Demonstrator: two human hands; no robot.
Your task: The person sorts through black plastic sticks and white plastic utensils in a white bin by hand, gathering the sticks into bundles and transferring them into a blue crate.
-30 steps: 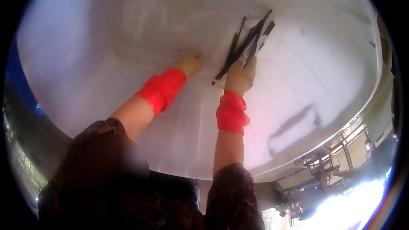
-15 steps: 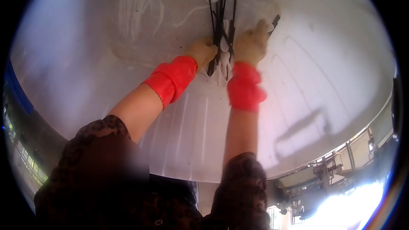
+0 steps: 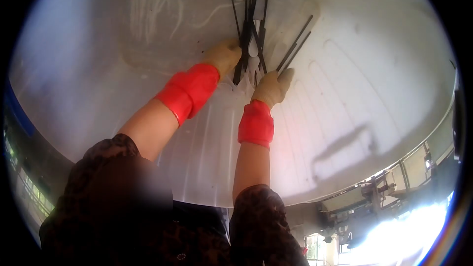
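Our right tan-gloved hand [image 3: 271, 88] pinches slim, dark, straight sticks [image 3: 287, 57] slanting far-right; our left tan-gloved hand [image 3: 224, 57], finger closure unclear, flanks a near-to-far dark stick bundle [image 3: 245, 42].

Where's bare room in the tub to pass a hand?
Free: tub surface left of the left hand, out toward the rim; also the curved side right of the dark sticks in the right hand. Crowded: between the hands and just beyond, where more dark sticks and white spoons overlap.
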